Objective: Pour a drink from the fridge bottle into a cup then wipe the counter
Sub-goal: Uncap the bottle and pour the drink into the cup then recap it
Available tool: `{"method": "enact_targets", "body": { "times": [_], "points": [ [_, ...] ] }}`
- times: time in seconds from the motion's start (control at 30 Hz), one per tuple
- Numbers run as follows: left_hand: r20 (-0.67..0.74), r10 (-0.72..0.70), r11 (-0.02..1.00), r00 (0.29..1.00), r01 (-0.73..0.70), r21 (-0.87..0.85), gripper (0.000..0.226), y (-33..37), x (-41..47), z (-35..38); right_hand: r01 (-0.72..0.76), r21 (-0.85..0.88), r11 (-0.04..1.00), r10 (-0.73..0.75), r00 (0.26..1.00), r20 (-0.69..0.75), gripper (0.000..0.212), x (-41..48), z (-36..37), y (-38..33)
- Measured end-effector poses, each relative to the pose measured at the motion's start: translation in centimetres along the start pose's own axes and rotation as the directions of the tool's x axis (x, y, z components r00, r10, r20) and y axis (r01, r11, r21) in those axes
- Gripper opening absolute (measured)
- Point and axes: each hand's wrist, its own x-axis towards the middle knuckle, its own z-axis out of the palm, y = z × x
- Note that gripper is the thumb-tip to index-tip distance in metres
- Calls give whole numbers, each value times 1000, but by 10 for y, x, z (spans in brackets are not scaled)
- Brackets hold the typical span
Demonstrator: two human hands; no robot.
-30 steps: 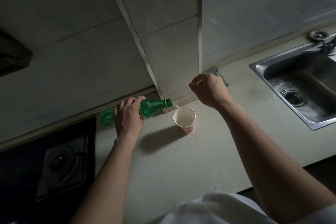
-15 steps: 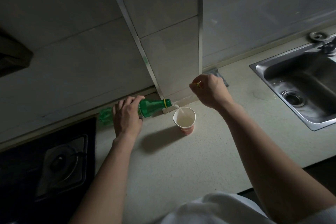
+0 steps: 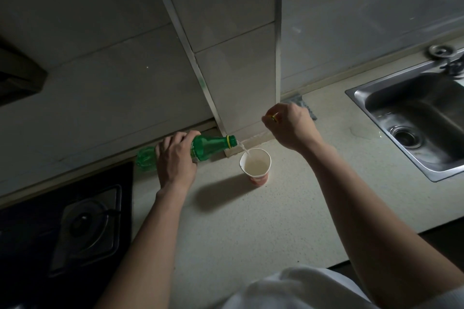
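Observation:
My left hand (image 3: 175,158) grips a green plastic bottle (image 3: 211,147) tipped almost flat, its open neck pointing right. A thin clear stream runs from the mouth into a paper cup (image 3: 256,167), white inside with a red base, standing upright on the pale counter (image 3: 251,233). Liquid fills part of the cup. My right hand (image 3: 288,128) hovers above and behind the cup, fingers closed on a small yellow bottle cap (image 3: 275,116).
A grey cloth (image 3: 305,106) lies against the wall behind my right hand. A steel sink (image 3: 364,94) is set into the counter at right, with a small puddle (image 3: 361,133) beside it. A black gas hob (image 3: 75,228) sits at left. A tiled pillar juts out behind the cup.
The bottle's base has risen slightly, and the level in the cup is higher. Both hands stay almost where they were.

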Motion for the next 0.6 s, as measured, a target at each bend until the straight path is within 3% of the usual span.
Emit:
{"method": "enact_targets", "body": {
  "times": [0.6],
  "points": [
    [-18, -7, 1000, 1000, 7, 10, 79, -3, 3, -1, 9, 6, 1000, -10, 999, 36, 27, -4, -2, -4]
  ]
}}
